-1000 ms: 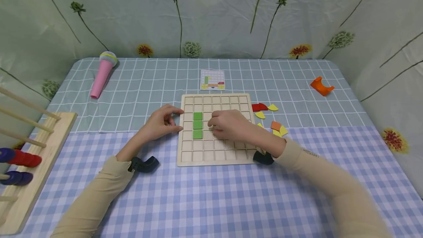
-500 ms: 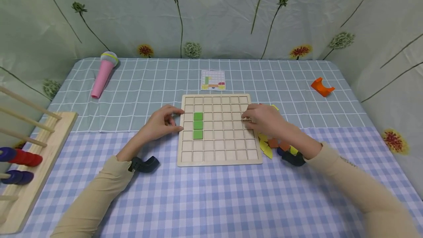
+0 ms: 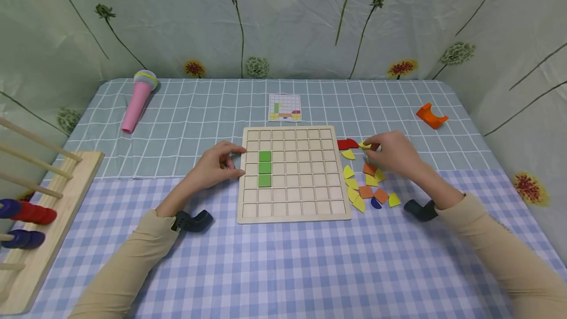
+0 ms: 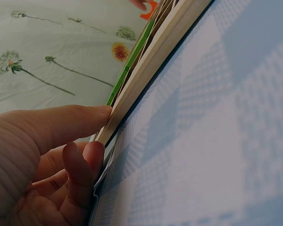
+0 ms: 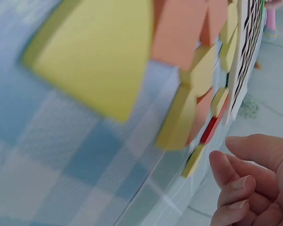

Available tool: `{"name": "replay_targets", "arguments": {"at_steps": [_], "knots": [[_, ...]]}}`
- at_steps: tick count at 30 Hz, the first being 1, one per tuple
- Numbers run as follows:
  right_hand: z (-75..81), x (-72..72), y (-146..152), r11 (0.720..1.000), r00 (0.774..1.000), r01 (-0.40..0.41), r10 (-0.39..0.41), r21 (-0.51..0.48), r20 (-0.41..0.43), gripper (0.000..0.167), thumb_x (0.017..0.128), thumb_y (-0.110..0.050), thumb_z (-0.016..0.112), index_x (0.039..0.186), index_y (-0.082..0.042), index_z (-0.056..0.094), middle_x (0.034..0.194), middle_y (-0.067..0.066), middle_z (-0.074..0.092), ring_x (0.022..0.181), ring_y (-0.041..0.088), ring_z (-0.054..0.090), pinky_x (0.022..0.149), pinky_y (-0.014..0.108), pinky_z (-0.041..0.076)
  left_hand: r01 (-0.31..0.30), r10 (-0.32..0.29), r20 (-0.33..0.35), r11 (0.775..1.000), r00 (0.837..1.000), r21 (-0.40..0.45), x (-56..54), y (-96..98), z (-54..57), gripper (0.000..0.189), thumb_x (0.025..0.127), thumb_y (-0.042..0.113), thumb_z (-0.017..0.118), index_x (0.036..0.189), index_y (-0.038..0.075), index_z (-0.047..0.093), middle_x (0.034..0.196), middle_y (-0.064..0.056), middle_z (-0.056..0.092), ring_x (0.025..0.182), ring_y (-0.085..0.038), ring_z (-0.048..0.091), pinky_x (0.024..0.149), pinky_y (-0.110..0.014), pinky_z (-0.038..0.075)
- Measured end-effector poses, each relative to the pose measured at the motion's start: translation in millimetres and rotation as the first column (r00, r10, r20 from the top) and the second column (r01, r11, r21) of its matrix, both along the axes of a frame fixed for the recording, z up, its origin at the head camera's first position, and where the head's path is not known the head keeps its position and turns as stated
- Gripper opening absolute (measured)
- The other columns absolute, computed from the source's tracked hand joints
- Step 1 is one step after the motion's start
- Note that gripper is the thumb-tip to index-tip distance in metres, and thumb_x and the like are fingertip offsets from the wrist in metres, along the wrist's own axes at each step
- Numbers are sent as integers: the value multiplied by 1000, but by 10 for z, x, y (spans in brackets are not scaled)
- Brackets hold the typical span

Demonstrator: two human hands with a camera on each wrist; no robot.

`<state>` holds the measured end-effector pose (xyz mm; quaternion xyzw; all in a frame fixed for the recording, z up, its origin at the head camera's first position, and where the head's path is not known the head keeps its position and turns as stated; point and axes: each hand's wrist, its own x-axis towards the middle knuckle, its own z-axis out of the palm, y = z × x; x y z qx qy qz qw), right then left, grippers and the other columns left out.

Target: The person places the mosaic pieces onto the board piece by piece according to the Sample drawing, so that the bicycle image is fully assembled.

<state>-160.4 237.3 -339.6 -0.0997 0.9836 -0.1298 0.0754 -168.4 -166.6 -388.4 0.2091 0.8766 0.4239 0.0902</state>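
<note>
The wooden grid board (image 3: 294, 195) lies flat mid-table with several green square tiles (image 3: 265, 168) in one column. At its left edge my left hand (image 3: 213, 165) rests thumb and fingertips, spread apart; in the left wrist view the thumb (image 4: 73, 123) presses the board's side (image 4: 146, 66). Right of the board, my right hand (image 3: 395, 154) reaches to a yellow quarter-round tile (image 3: 364, 145). In the right wrist view, thumb and index finger (image 5: 221, 167) are parted beside that yellow tile (image 5: 193, 161), with nothing between them. Red tiles (image 3: 347, 144) lie just left of it.
More yellow tiles (image 3: 350, 183), orange tiles (image 3: 381, 196) and a blue half-round tile (image 3: 376, 203) lie by the board's right side. A pattern card (image 3: 285, 108) sits behind it. A pink toy microphone (image 3: 137, 102), orange curved block (image 3: 431, 116) and wooden bead frame (image 3: 53, 230) stand farther out.
My right hand has moved from over the middle of the board rightward to the loose tiles, uncovering the grid and several tiles. The left hand has stayed at the board's edge.
</note>
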Motion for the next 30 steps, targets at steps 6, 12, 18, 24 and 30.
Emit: {"name": "replay_targets", "arguments": {"at_steps": [6, 12, 18, 24, 30], "knots": [[-61, -79, 87, 999, 998, 51, -52, 15, 26, 34, 85, -13, 64, 115, 4, 64, 88, 20, 67, 71, 24, 53, 59, 26, 45, 0, 0, -5, 1000, 1000, 3, -2, -10, -3, 49, 75, 8, 77, 121, 1, 59, 110, -16, 56, 64, 4, 52, 59, -15, 44], [-91, -173, 70, 998, 997, 60, -61, 19, 42, 36, 84, -13, 64, 116, 5, 63, 91, 21, 67, 75, 26, 54, 65, 32, 49, 8, -8, -3, 1000, 1000, 16, -6, -11, -11, 50, 75, 8, 77, 121, 1, 59, 110, -16, 56, 64, 4, 52, 60, -15, 45], [-108, -264, 21, 998, 997, 62, -62, 16, 46, 36, 85, -15, 64, 116, 3, 63, 96, 21, 67, 79, 28, 55, 73, 38, 50, 9, -9, 0, 1000, 1000, 26, -10, -6, -22, 49, 76, 8, 76, 121, 1, 59, 109, -17, 56, 64, 3, 53, 60, -15, 45], [-124, -309, -4, 999, 999, 28, -29, 20, 21, 33, 85, -16, 63, 112, 4, 64, 96, 21, 66, 84, 30, 55, 80, 42, 50, 3, -3, 2, 1000, 1000, 17, -8, -2, -25, 49, 76, 9, 77, 121, 2, 60, 111, -17, 56, 65, 3, 52, 60, -15, 45], [-132, -333, -17, 999, 999, 42, -42, 11, 14, 31, 84, -15, 63, 109, 3, 66, 95, 21, 65, 83, 30, 53, 79, 41, 49, -2, 2, 6, 1000, 1000, 15, -9, -6, -30, 49, 76, 9, 77, 121, 3, 59, 110, -16, 56, 65, 2, 53, 60, -15, 45]]}}
